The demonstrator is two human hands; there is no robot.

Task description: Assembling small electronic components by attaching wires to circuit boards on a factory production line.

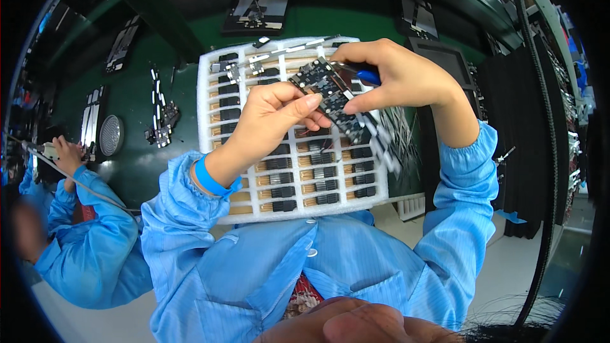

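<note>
A dark circuit board (324, 92), dotted with small pale parts, hangs tilted above the white foam tray (204, 114). My left hand (273, 111) pinches its left edge between thumb and fingers. On the far right side of the board my right hand (406, 76) is closed, its thumb against the board's edge. A tool with a blue handle (368, 77) lies under the right fingers; its working end is hard to make out. Blurred pale strips (384, 146) trail from the board's lower right end. The tray's slots hold several black-and-tan parts (279, 192).
Silvery strips with small dark parts (254, 67) lie across the tray's far end. A dark assembly (162, 124) and a round ribbed metal dish (111, 135) sit on the green bench at left. Thin pale strips (403, 133) lie right of the tray. A co-worker's hand (67, 154) works at far left.
</note>
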